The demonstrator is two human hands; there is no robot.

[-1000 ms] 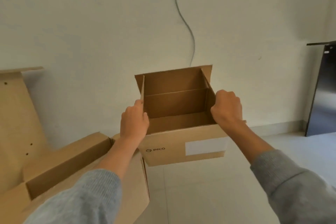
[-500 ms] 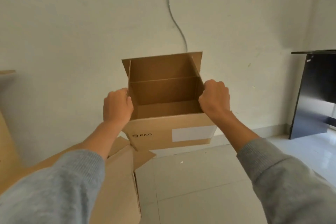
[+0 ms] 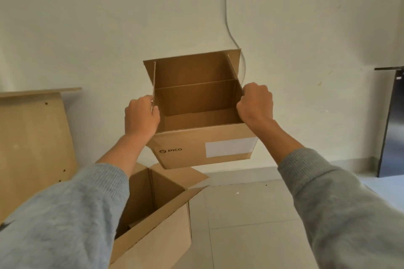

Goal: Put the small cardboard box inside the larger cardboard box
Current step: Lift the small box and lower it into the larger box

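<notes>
Fingers of the left hand [image 3: 141, 116] and right hand [image 3: 255, 102] clench the side walls of the small box [image 3: 203, 140], held in the air above the open large box [image 3: 157, 223]. Empty and stiff, it looks light; the rim grip suits it. "PICO" is printed beside a blank white label [image 3: 230, 147].

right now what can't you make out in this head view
- Larger cardboard box: its floor and left half, hidden by the left sleeve; lower part cut off by the bottom edge.
- Small cardboard box: its underside faces away.
- Left hand and right hand: fingertips hidden inside the box walls.
- White label: no text legible.
- Dark furniture: cut off by the right edge.
</notes>
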